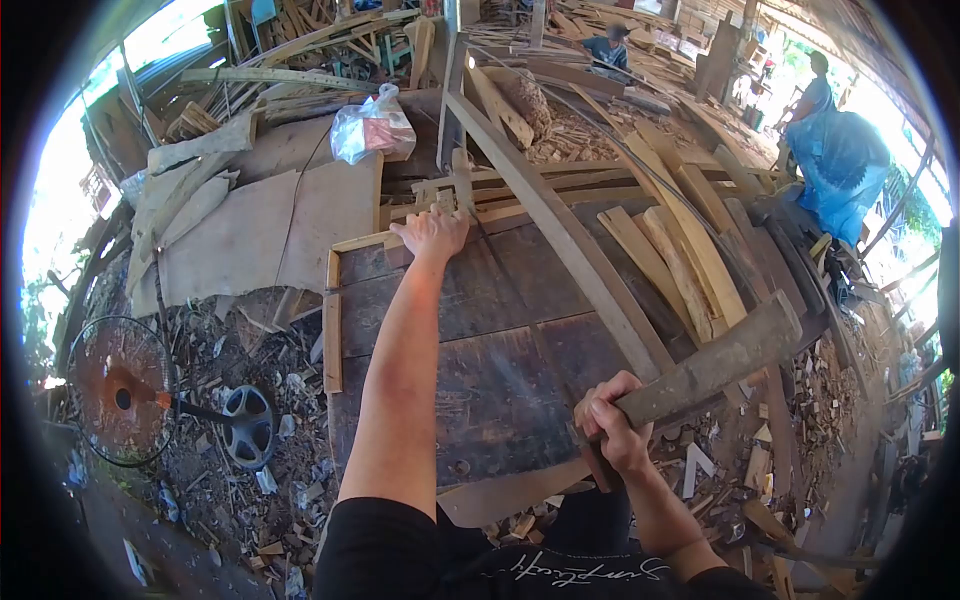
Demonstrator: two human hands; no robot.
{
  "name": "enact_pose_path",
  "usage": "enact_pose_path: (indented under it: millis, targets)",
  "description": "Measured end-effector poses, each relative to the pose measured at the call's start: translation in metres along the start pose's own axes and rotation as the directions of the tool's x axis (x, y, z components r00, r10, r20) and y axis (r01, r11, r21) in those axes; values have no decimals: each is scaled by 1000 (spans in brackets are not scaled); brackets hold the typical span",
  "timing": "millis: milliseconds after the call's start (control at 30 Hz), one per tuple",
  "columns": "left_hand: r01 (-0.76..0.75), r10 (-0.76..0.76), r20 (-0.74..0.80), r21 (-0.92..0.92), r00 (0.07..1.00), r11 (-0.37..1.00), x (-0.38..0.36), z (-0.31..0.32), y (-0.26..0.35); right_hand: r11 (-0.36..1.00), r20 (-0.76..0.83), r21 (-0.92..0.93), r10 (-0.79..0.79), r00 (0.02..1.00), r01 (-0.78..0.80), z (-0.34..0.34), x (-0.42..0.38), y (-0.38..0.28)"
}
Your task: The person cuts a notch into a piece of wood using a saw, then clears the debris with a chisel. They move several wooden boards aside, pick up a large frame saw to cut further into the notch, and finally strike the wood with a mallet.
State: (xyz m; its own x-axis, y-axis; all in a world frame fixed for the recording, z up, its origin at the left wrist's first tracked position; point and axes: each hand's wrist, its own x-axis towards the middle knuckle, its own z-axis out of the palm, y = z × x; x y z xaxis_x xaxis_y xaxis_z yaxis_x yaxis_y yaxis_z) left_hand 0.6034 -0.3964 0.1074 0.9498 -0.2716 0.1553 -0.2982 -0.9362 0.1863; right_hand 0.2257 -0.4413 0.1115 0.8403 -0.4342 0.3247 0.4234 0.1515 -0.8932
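My left hand (434, 234) is stretched out to the far edge of the dark wooden bench (450, 360), over small light wood pieces (440, 197) there; its fingers look bent around one of them, partly hidden. Near the bench's right front corner, my right hand (618, 420) is closed around the near end of a thick, rough wooden board (715, 362). That board slants up to the right. Below my right hand a narrow dark piece (597, 462) stands at the bench edge. Thin wooden strips (333, 342) run along the bench's left edge.
A long beam (560, 230) crosses the bench diagonally. Planks (690, 250) are stacked on the right. At the left stands a round fan (122, 395). A plastic bag (372, 130) lies beyond the bench. Two people (607, 52) are farther back; scraps cover the ground.
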Motion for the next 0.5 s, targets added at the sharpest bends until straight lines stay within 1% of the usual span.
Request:
enact_pose_path:
  millis: [33, 100, 167, 200, 233, 300, 367, 400, 433, 467, 500]
  targets:
    - [1, -1, 1, 2, 1000, 1000, 6, 3, -2, 998, -40, -57, 28, 999, -30, 3, -1, -1]
    - [-63, 64, 48, -17, 997, 998, 15, 13, -10, 997, -39, -70, 38, 999, -41, 4, -4, 0]
    - [-32, 33, 100, -12, 994, 999, 9, 0, -2, 995, -33, -83, 53, 998, -56, 4, -7, 6]
    - [-6, 7, 140, -6, 990, 1000, 7, -7, 1, 997, -14, -77, 11, 1000, -12, 4, -8, 10]
    - [1, -1, 149, -5, 989, 1000, 8, -6, 1, 997, 4, -69, -31, 1000, 31, 4, -8, 14]
    - [-40, 40, 57, -5, 998, 999, 7, 0, -3, 995, -10, -96, -27, 1000, 26, 10, -4, 17]
    - [-7, 7, 97, -3, 995, 1000, 5, -10, -2, 992, -32, -122, -23, 999, 19, 16, -3, 14]
    - [13, -12, 109, -11, 994, 1000, 5, -17, 3, 970, 6, -242, 15, 1000, -13, 17, 1, 9]
    - [3, -2, 108, -10, 994, 1000, 2, -15, 4, 932, 36, -361, 52, 998, -36, 19, 4, 1]
    - [6, -5, 38, -32, 999, 999, 0, -8, 2, 924, 22, -376, 82, 996, -68, 25, 7, -8]
    - [9, -11, -38, -57, 999, 998, 2, -5, 0, 926, 15, -374, 65, 998, -55, 22, 5, -7]
